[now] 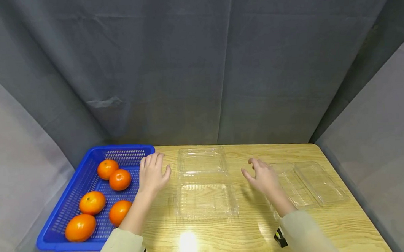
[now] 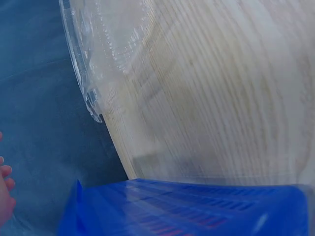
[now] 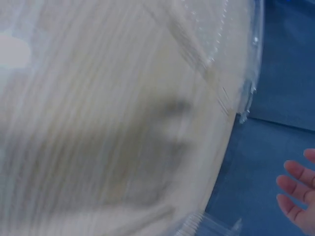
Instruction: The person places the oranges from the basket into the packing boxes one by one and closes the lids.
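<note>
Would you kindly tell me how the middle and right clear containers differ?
The middle container's halves lie one behind the other; the right container's, side by side. In the head view, the right forearm partly hides the right container, not the middle container. Both are clear and open.

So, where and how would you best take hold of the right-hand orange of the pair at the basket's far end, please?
Probably from above, around the widest part of that orange, since it is round and sits inside the walled basket. Span its near-left and far-right sides, because another orange sits close at its far left.
</note>
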### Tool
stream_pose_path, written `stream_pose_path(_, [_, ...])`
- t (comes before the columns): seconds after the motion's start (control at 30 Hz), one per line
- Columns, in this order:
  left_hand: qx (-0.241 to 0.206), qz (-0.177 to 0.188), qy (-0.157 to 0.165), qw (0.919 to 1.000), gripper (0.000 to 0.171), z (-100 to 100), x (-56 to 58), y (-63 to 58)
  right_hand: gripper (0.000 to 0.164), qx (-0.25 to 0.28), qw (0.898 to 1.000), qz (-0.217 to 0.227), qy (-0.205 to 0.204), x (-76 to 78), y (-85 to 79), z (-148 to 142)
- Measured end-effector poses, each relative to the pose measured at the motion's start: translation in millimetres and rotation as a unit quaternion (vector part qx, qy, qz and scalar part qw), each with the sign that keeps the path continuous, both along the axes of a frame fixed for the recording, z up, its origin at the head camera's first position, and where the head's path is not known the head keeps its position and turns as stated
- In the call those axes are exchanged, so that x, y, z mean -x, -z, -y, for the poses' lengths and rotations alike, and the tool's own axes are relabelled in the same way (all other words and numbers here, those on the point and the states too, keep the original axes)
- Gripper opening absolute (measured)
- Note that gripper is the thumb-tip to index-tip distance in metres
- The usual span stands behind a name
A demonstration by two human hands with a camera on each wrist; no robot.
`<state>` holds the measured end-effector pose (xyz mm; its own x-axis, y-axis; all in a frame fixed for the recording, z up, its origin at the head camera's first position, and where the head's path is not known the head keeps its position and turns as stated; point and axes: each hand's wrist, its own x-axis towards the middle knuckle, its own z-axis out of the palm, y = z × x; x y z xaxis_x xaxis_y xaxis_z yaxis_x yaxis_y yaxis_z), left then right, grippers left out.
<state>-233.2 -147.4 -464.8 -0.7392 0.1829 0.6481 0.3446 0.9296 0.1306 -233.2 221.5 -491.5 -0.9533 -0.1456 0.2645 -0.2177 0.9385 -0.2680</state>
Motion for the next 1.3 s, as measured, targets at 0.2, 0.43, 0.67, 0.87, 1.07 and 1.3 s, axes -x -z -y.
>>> stream_pose_path(0.2, [-0.009, -0.023, -0.008, 0.9997, 0.032, 16, -14.3, 1.8, 0.044, -0.003, 1.0, 0.013, -0.01, -6.5, 12.4, 9])
stream_pose_path(0.43, [-0.031, -0.064, -0.01, 0.9974, 0.027, 39, -26.4, 3.5, 0.04, 0.016, 0.999, 0.035, -0.021, -14.5, 25.0, 20])
stream_pose_path(0.67, [-0.039, -0.082, -0.019, 0.9957, 0.025, 65, -34.1, 10.5, 0.038, 0.022, 0.998, 0.05, -0.023, -22.8, 35.7, 25])
stream_pose_path(0.87, [-0.031, -0.078, -0.01, 0.9964, 0.024, 83, -41.7, 19.5, 0.039, 0.029, 0.997, 0.064, -0.022, -28.3, 43.5, 29])
stream_pose_path(1.07, [-0.022, -0.027, -0.026, 0.999, 0.026, 98, -48.7, 30.3, 0.036, 0.039, 0.996, 0.074, -0.011, -32.0, 46.5, 32])
stream_pose_path(1.3, [-0.004, 0.095, -0.04, 0.9947, 0.032, 110, -57.5, 40.3, 0.037, 0.04, 0.996, 0.08, -0.014, -35.5, 48.9, 33])
